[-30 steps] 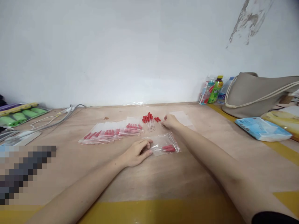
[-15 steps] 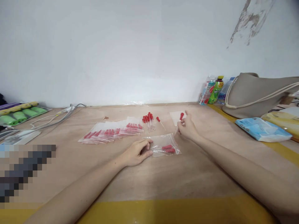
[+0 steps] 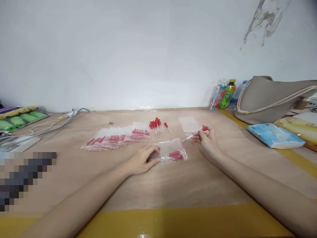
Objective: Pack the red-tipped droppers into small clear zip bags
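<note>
My left hand pinches the left end of a clear zip bag, which has two red-bulbed droppers inside. In my right hand is a dropper, held near its red bulb, with the glass tube pointing left to the bag's right end. Whether the tube's tip touches the bag I cannot tell. Behind the bag lie a cluster of loose droppers and a single dropper apart from them. Flat pale bags lie beyond my right hand.
Several filled bags overlap at the left on the wooden table. Cables and green rolls are farther left. At the right stand bottles, a grey bag and a blue tissue pack.
My right hand has moved right and turned, swinging the dropper from upright to slanting toward the bag. The flat pale bags are now uncovered. My left hand keeps its grip.
</note>
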### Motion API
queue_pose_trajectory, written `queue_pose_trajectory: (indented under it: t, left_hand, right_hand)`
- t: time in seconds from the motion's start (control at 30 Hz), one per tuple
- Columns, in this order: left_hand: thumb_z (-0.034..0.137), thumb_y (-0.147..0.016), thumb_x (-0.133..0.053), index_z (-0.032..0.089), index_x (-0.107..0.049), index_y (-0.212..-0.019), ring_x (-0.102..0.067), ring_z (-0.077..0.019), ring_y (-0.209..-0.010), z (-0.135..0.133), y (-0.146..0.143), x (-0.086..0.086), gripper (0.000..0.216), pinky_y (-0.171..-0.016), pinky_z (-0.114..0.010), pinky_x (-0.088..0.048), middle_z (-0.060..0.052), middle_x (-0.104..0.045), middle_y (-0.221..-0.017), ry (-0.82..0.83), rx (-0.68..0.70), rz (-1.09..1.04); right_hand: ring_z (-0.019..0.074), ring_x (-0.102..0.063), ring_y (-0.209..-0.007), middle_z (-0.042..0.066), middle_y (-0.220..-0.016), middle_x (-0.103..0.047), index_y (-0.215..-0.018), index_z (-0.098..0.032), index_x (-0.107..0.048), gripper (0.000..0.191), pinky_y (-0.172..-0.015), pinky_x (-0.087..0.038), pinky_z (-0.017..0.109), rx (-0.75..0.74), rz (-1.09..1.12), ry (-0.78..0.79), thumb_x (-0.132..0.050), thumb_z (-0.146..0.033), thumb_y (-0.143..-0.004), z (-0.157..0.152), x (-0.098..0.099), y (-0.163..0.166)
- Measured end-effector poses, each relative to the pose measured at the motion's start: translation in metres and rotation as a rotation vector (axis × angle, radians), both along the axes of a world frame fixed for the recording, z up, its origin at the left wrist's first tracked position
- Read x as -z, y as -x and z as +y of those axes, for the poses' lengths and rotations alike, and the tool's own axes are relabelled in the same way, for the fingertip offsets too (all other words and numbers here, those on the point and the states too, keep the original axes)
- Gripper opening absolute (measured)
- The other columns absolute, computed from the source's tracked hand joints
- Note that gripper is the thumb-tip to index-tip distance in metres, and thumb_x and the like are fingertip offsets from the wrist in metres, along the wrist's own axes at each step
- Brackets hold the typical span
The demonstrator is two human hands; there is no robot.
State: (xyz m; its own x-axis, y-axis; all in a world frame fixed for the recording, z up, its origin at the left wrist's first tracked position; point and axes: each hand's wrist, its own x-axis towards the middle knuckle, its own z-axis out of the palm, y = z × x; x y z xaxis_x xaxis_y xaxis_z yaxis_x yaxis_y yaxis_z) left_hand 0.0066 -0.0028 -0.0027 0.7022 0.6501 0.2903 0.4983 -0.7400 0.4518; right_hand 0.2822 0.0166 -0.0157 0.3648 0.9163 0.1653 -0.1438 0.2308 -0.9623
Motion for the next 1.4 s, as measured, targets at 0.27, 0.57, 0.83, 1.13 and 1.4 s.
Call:
queue_pose_trajectory:
  t: [0.27, 0.57, 0.83, 1.13, 1.4]
  left_hand:
    - [0.031, -0.086, -0.048, 0.023, -0.043, -0.116, -0.052, -0.0208, -0.099, 0.000, 0.000, 0.000, 0.032, -0.084, -0.035, -0.042, -0.006, -0.054, -0.114, -0.017, -0.014, 0.020]
    - [0.031, -0.085, -0.050, 0.023, -0.042, -0.120, -0.053, -0.0209, -0.099, 0.001, 0.000, 0.001, 0.036, -0.085, -0.035, -0.043, -0.006, -0.055, -0.113, -0.007, -0.030, 0.032]
    - [0.031, -0.086, -0.049, 0.022, -0.044, -0.120, -0.054, -0.0201, -0.097, 0.001, 0.000, 0.003, 0.035, -0.084, -0.034, -0.044, -0.006, -0.056, -0.112, -0.019, -0.030, 0.029]
    - [0.029, -0.086, -0.048, 0.022, -0.045, -0.118, -0.050, -0.0198, -0.108, 0.002, 0.000, 0.003, 0.032, -0.093, -0.035, -0.040, -0.006, -0.053, -0.118, -0.043, 0.027, 0.006]
    - [0.030, -0.086, -0.048, 0.020, -0.049, -0.100, -0.052, -0.0198, -0.104, 0.002, -0.001, 0.002, 0.017, -0.088, -0.034, -0.042, -0.007, -0.053, -0.118, -0.009, 0.020, -0.009]
  right_hand:
    - [0.0124, -0.062, -0.057, -0.006, -0.064, -0.055, -0.095, -0.025, -0.033, 0.025, -0.063, -0.053, 0.031, -0.172, 0.077, 0.109, -0.050, -0.028, -0.077, -0.007, 0.006, 0.014]
    - [0.0164, -0.054, -0.077, 0.003, -0.080, -0.058, -0.084, -0.020, -0.065, 0.018, -0.075, -0.043, 0.033, -0.354, -0.817, -0.120, -0.060, -0.032, -0.071, -0.011, 0.007, 0.000]
    - [0.0181, -0.050, -0.083, 0.003, -0.081, -0.055, -0.083, -0.030, -0.070, 0.014, -0.080, -0.034, 0.037, -0.263, -1.207, -0.243, -0.058, -0.028, -0.076, -0.003, 0.005, 0.008]
    - [0.0163, -0.052, -0.083, 0.004, -0.086, -0.057, -0.076, -0.023, -0.069, 0.015, -0.080, -0.039, 0.033, -0.509, -1.087, -0.278, -0.058, -0.034, -0.077, 0.005, 0.009, -0.006]
    - [0.0151, -0.054, -0.074, 0.003, -0.074, -0.059, -0.073, -0.021, -0.069, 0.015, -0.069, -0.039, 0.027, -0.437, -1.184, -0.182, -0.059, -0.033, -0.073, 0.005, -0.003, 0.002]
